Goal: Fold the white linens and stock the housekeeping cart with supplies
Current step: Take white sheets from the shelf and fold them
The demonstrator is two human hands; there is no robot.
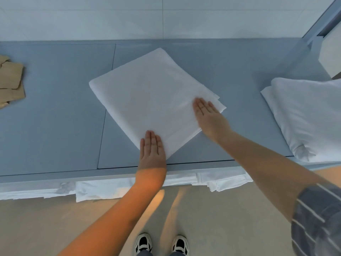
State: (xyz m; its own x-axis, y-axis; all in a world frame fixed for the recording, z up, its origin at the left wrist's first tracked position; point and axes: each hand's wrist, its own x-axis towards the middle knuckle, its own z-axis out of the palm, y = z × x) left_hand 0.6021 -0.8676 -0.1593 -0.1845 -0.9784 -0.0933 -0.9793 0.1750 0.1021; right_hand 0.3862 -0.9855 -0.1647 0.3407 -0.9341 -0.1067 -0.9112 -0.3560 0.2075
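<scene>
A white linen (149, 95), folded into a flat rectangle and turned at an angle, lies in the middle of the grey-blue counter (55, 117). My left hand (152, 150) lies flat with straight fingers on the linen's near corner. My right hand (208, 113) presses flat with straight fingers on the linen's right corner, where the layered edges show. Neither hand grips the cloth.
A bunched pile of white linen (306, 115) sits at the counter's right end. Brown paper bags (11, 80) lie at the far left. More folded white linens (103, 189) stick out from a shelf under the counter's front edge. My shoes (162, 244) stand on the beige floor.
</scene>
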